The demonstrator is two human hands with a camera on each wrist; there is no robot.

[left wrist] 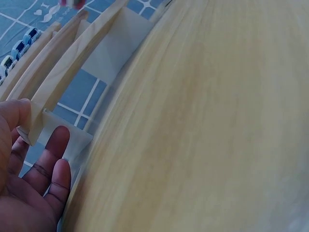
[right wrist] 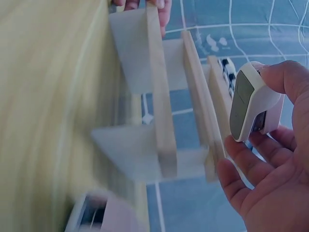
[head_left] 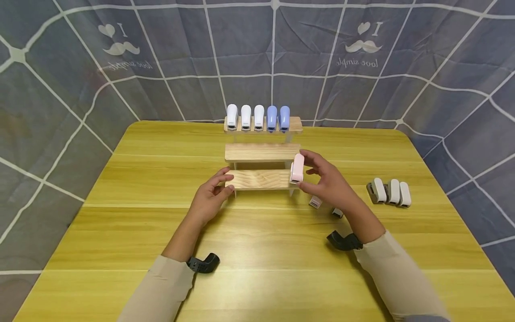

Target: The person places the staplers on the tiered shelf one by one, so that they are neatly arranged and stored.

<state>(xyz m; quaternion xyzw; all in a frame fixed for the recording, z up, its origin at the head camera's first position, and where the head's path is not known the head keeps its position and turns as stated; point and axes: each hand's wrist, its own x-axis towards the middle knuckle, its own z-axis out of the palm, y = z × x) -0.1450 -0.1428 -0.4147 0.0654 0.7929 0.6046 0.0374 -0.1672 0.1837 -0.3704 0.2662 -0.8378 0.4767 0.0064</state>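
My right hand (head_left: 331,183) pinches a pink-and-white mini stapler (head_left: 297,168) between thumb and fingers, at the right end of the lowest board (head_left: 259,180) of a three-tier wooden stand. In the right wrist view the stapler (right wrist: 256,99) shows its grey base and is apart from the boards. With thumb and fingers, my left hand (head_left: 207,197) grips the left end of that lowest board; the left wrist view shows the thumb above the board's end (left wrist: 43,104). Three white staplers (head_left: 246,117) and two blue staplers (head_left: 278,118) stand in a row on the top board (head_left: 297,125).
Another pink stapler (head_left: 315,202) lies on the wooden table (head_left: 273,273) below my right hand. A further stapler (head_left: 337,213) is partly hidden by the right forearm. Three white staplers (head_left: 392,192) stand together farther right. A grey checked cloth (head_left: 241,49) hangs behind the table.
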